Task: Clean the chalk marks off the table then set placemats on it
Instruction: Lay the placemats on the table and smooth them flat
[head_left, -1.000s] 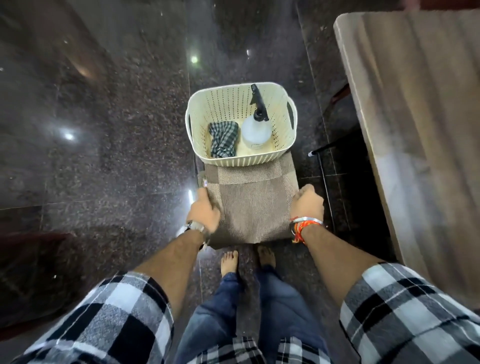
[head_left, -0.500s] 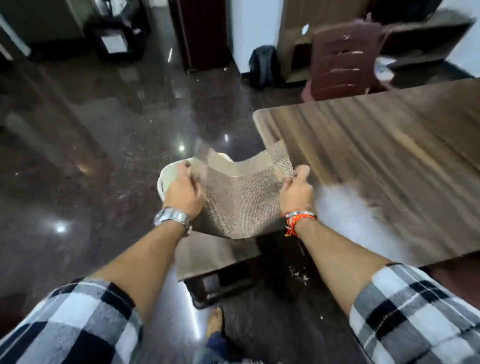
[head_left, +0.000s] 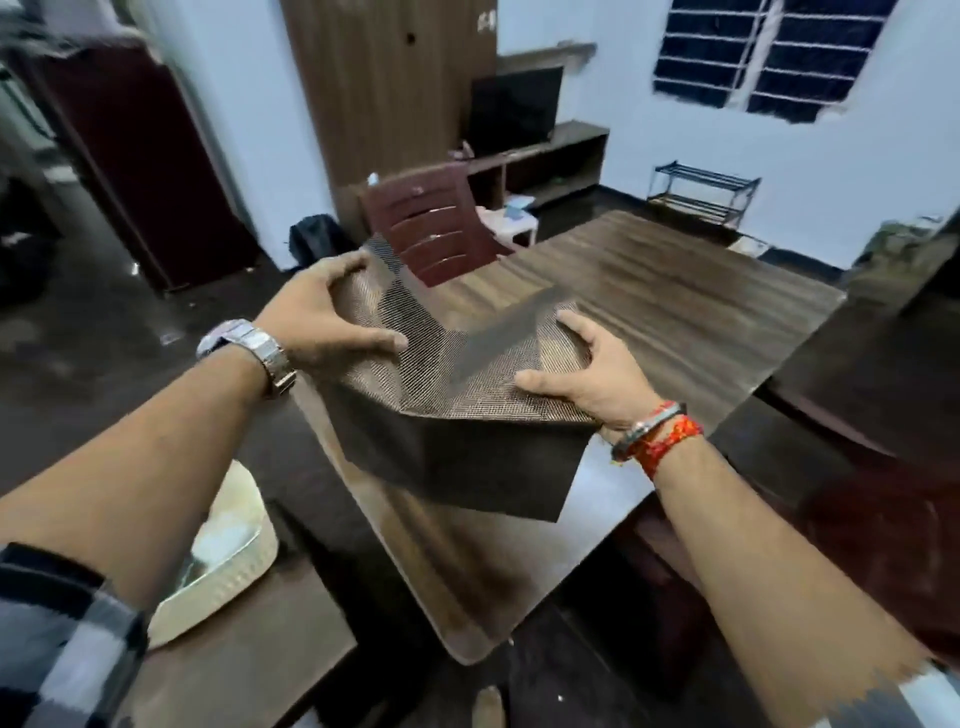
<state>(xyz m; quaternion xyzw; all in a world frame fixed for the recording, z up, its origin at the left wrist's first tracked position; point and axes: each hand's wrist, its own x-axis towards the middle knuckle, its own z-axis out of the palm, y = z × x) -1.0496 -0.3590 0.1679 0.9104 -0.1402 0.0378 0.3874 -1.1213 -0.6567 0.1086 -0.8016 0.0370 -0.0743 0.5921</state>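
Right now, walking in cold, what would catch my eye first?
The woven placemats, bent and sagging, are gripped mid-view by the left hand and right hand above the near corner of the wooden table. Behind them a dark red chair stands at its far edge, and a cream basket sits at lower left.

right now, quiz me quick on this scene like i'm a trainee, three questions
1. True or false: the left hand and the right hand both grip the woven placemats.
2. Which wrist wears the metal watch? A left, B right, C neither.
3. Fill in: the cream basket sits on the person's ____ side, beside the wooden table.
Key: 1 true; 2 A; 3 left.
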